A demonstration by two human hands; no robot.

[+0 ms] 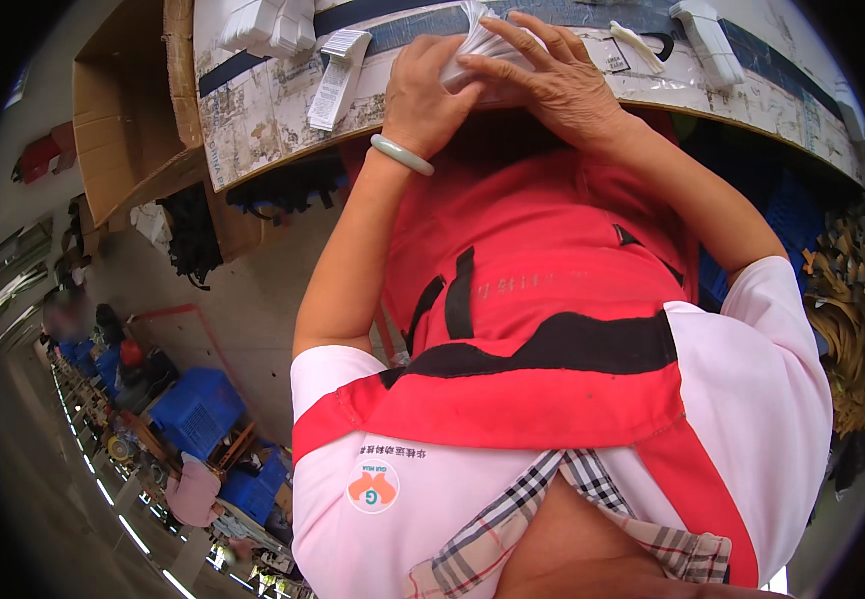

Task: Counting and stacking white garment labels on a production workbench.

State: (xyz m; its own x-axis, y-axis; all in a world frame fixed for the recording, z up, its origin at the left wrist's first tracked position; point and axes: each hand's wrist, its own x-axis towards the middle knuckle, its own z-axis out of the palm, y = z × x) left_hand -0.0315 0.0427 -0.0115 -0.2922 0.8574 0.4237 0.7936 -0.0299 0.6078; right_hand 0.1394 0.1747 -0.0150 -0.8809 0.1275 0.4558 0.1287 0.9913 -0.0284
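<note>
At the twelve o'clock rim of the head view, a small stack of white paper tags [477, 45] is held between both hands at the near edge of a worn cardboard-topped table [253, 120]. The stack is closed on from the nine o'clock side by the left hand [432, 95], whose thumb and curled fingers lie against its lower face, while the right hand [552, 75] is laid over it from three o'clock with the fingers [512, 40] spread across the top sheets; the two hands are together, touching over the bundle, and both are clamped on it. A pale green bangle [403, 155] is worn on the left wrist. To square or count such a thin stack well, an even pinch should probably be kept by the lower hand so that no sheet slides out, and the upper fingers would best be drawn lightly, since loose tags fan easily; the edge of the table could be used as a stop against which the stack is tapped. Further out, at about eleven o'clock, more white tags [338, 75] lie on the table, and others of the same kind are seen at one o'clock [707, 35]. An open cardboard box [128, 110] stands at ten o'clock, and blue crates [198, 409] are set on the floor at about eight o'clock. A red apron [542, 290] fills the middle.
</note>
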